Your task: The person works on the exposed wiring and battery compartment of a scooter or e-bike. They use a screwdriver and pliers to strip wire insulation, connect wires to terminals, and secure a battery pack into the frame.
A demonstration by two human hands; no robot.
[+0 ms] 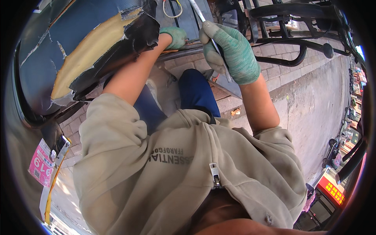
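Brick pavement (274,71) with small orange scrap (235,112)

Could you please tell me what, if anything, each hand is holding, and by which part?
The right hand grips a silver metal rod partway along its length; whether the left hand holds anything cannot be told.

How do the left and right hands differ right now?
The right hand grips a metal rod; whether the left hand holds anything is unclear. The left hand is beside the torn seat, the right hand farther right. The right hand looks larger than the left hand. Both wear green gloves.
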